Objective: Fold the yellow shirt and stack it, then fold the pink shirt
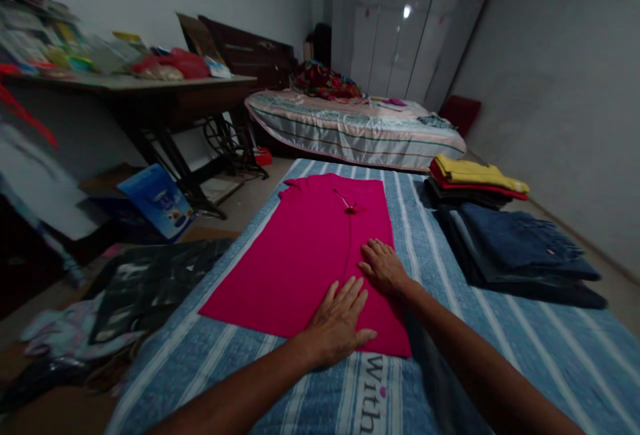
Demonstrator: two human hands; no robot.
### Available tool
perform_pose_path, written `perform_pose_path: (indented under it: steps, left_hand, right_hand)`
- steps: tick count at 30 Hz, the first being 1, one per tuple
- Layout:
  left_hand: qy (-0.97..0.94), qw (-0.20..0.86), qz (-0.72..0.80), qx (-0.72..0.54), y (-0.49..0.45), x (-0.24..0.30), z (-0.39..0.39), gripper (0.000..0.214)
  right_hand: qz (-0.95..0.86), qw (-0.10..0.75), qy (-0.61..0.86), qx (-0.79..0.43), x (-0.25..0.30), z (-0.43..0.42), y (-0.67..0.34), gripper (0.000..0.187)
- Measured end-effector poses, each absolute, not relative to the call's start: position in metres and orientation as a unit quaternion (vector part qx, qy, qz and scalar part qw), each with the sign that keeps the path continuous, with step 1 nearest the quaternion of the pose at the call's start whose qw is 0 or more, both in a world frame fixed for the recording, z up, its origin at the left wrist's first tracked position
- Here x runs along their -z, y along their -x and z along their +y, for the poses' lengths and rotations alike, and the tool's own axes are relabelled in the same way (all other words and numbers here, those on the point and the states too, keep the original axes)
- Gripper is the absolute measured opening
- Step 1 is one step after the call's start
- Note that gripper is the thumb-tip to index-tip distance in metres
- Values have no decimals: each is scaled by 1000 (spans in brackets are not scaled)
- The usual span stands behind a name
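Observation:
A bright pink garment point(305, 255) lies folded into a long flat rectangle on a blue striped bedcover point(450, 348). My left hand point(340, 321) rests flat on the garment's near edge, fingers stretched out. Just beyond it, my right hand point(383, 268) also presses flat on the cloth, near its right side, fingers spread. Neither hand holds anything. A small pink tie or button placket point(347, 207) shows near the garment's far end.
To the right sit folded dark blue jeans point(520, 248) and a stack of yellow, red and dark clothes point(475, 181). A second mattress point(355, 128) lies beyond. At left stand a cluttered table point(150, 85), a blue box point(157, 201) and dark bags point(150, 281) on the floor.

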State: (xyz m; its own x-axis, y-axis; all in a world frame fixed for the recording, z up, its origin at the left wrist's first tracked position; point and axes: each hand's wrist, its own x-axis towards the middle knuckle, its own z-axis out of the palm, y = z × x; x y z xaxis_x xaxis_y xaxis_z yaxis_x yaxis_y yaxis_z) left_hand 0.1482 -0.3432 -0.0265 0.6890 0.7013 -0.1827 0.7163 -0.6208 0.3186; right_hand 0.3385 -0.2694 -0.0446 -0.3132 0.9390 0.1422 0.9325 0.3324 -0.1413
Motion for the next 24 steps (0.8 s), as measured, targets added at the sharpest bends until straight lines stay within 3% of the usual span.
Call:
perform_pose_path:
  steps: [16, 20, 24]
  left_hand:
    - [-898, 212, 385, -20, -140, 28, -350, 76]
    - [-899, 213, 382, -29, -139, 32, -350, 76]
    - [-905, 205, 372, -38, -140, 35, -349, 77]
  right_hand:
    - [-784, 183, 593, -21, 73, -319, -331, 47]
    - [-750, 288, 591, -69, 67, -319, -328, 43]
    - [-675, 444, 574, -135, 17, -333, -321, 45]
